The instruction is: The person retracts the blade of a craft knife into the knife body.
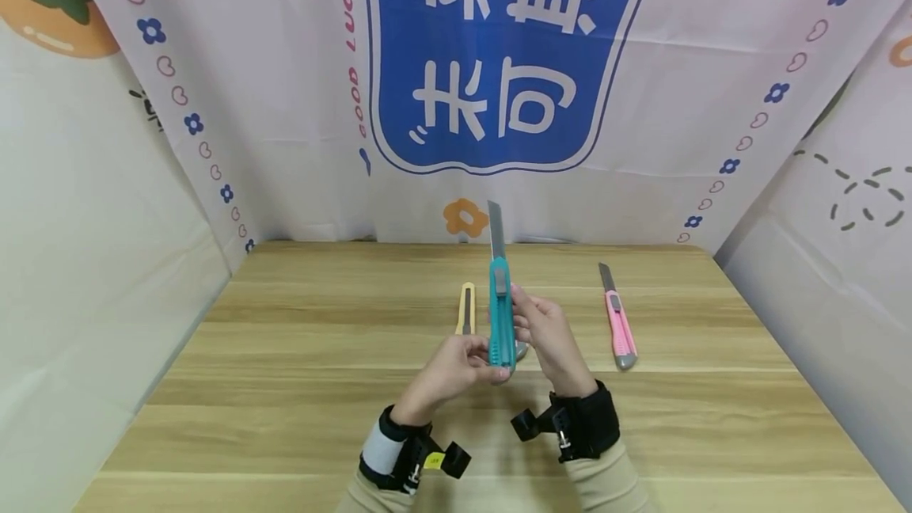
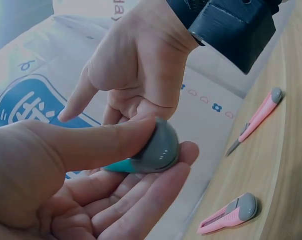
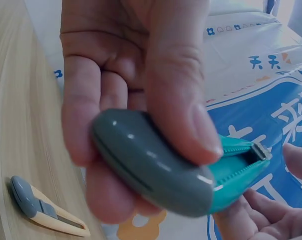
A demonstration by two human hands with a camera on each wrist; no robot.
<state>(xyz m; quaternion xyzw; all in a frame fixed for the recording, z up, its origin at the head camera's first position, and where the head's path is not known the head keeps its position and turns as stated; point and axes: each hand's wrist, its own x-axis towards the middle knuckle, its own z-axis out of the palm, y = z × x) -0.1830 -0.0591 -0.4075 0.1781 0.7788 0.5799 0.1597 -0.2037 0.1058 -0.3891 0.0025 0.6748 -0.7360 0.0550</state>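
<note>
Box cutter in teal plastic (image 1: 502, 327), slim and long, is held above the wood-grained tabletop (image 1: 285, 418). Its rounded grey end cap (image 3: 151, 165) is pinched between the thumb and fingers of the left hand (image 1: 456, 370). The long axis is directed away from the person, with the bare steel blade (image 1: 496, 229) at the far end and the grey slider (image 1: 501, 282) set just short of it. That slider is flanked by the right hand (image 1: 550, 339), the nearer of the two; whether the handle is gripped there cannot be told, as some fingers are hidden. A pink plastic cutter (image 1: 620, 323) is laid well apart to the right; a yellow plastic cutter (image 1: 466, 309) is partly covered by the left hand.
</note>
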